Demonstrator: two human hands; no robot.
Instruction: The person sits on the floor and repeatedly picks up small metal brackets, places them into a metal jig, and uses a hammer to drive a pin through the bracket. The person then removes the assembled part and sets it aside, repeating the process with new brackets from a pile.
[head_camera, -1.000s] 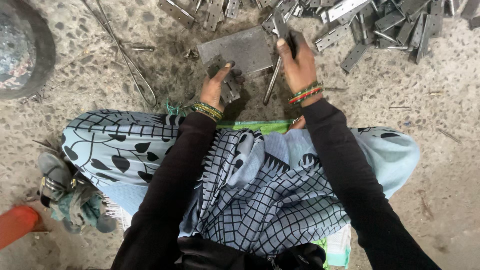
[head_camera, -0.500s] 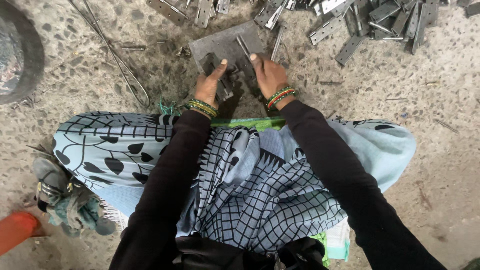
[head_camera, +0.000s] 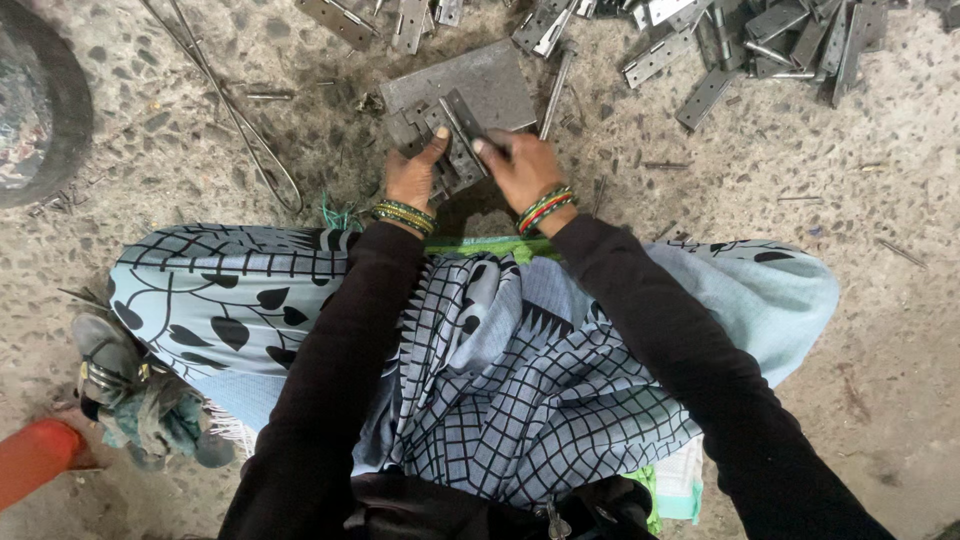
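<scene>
I squat over a flat grey metal plate (head_camera: 490, 85) lying on the speckled concrete floor. My left hand (head_camera: 413, 175) presses down on a small metal hinge piece (head_camera: 425, 118) at the plate's near edge. My right hand (head_camera: 517, 165) grips a thin metal pin (head_camera: 462, 128) and holds it slanted over that hinge. Both wrists wear coloured bangles. The lower part of the hinge is hidden under my fingers.
A heap of loose metal hinges (head_camera: 760, 40) covers the floor at the top right, with more hinges (head_camera: 380, 15) at top centre. Bent wire (head_camera: 235, 115) lies to the left. A dark round basin (head_camera: 35, 100) sits far left. An orange object (head_camera: 35, 460) is at the lower left.
My right hand came back from the hinge heap on the right to the plate, bringing a pin with it. My left hand stayed on the hinge piece.
</scene>
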